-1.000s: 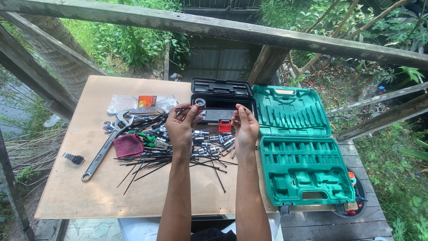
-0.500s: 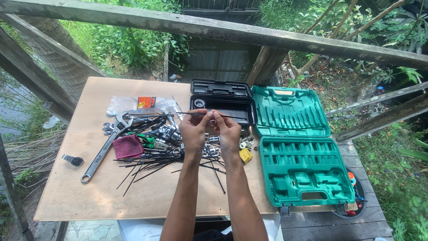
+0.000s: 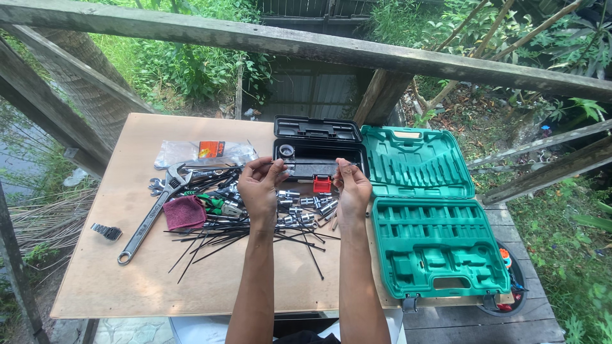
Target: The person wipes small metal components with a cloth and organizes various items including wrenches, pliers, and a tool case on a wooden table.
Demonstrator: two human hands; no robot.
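A thin black cable tie is stretched level between the person's two hands, raised just in front of the small black case and above the heap of loose parts. The left hand pinches one end between thumb and fingertips, and the right hand pinches the other end the same way, so both are closed on the tie and it looks taut. The step in hand seems to be straightening or checking this single tie, picked out from the others; a next move would call for keeping the light pinch on both ends so the thin strip does not spring free. Below the hands, on the side of the black case nearer the person, lie shiny metal sockets and a small red piece. Left of the case, a spread of more black cable ties fans across the plywood worktop, along with a dark red cloth, a long adjustable wrench and a clear plastic bag. Right of the black case, touching it, an open green tool case shows empty moulded slots.
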